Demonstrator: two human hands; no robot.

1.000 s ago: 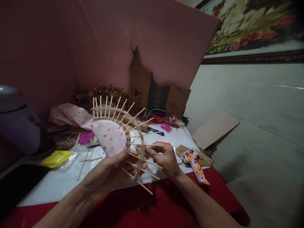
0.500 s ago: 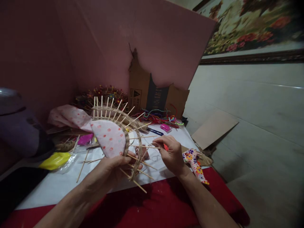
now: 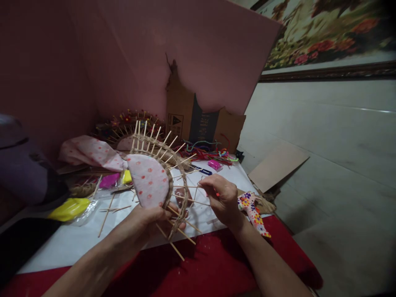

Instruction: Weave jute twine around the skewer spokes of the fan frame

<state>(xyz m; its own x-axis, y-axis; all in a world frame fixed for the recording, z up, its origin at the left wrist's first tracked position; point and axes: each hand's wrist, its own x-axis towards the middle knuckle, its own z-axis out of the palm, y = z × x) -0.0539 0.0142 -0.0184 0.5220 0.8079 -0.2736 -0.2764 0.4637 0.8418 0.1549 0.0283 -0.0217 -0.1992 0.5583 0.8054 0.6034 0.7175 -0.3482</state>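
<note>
Half-round woven frame (image 3: 150, 180): raised above white table covering (image 3: 77, 245), sticks fanned outward | My left hand (image 3: 145, 220): partly closed, gripping frame's lower edge, thumb in front | My right hand (image 3: 223, 199): thumb and forefinger pinched on thin cord (image 3: 195, 194), near stick tips | Blue cutter (image 3: 201, 169): on covering, beyond my right hand

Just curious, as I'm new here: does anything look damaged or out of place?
The cardboard at the back looks torn: its top edge is ragged. Loose sticks lie crossed on the white sheet left of the left hand, unlike the ones fixed in the woven piece it holds.
</note>
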